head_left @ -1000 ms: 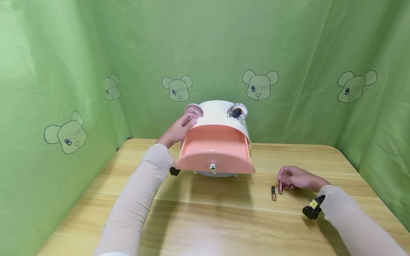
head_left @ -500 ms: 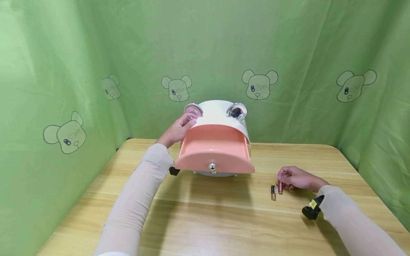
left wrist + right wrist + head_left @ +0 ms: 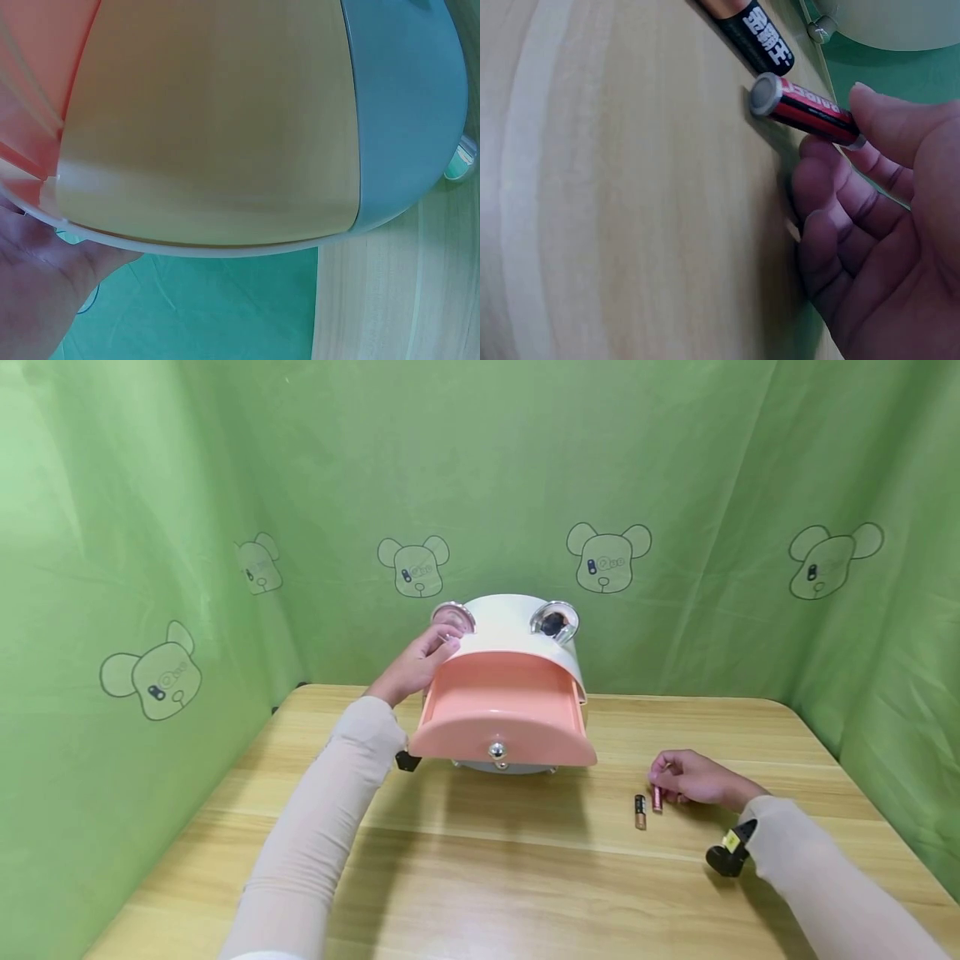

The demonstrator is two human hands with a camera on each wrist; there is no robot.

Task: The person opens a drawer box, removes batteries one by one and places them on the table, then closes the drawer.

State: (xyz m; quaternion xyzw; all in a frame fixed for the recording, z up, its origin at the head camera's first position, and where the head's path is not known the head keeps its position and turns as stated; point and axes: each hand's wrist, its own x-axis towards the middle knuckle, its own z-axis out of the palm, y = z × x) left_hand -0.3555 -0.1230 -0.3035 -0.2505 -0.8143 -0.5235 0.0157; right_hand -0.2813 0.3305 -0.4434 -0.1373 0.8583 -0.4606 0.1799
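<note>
A frog-like drawer box (image 3: 506,618), cream on top with round silver-rimmed eyes, stands on the table with its pink drawer (image 3: 502,735) pulled out. My left hand (image 3: 420,664) holds the box's upper left side by the eye, thumb in front. In the left wrist view, part of that hand (image 3: 45,277) lies along the box's pale rim. At the right, my right hand (image 3: 693,777) pinches a red battery (image 3: 810,112) between thumb and fingers, its flat end toward the wrist camera. Just left of it lies a black and copper battery (image 3: 641,812) on the table.
The wooden table (image 3: 480,877) reaches back to a green curtain (image 3: 495,460) printed with bear heads, which also hangs on both sides. A silver knob (image 3: 497,751) sits on the drawer front. A black wrist device (image 3: 729,856) hangs below the right sleeve.
The red battery has shifted very slightly in my right fingers. Both hands otherwise keep their places, and the drawer stays pulled out.
</note>
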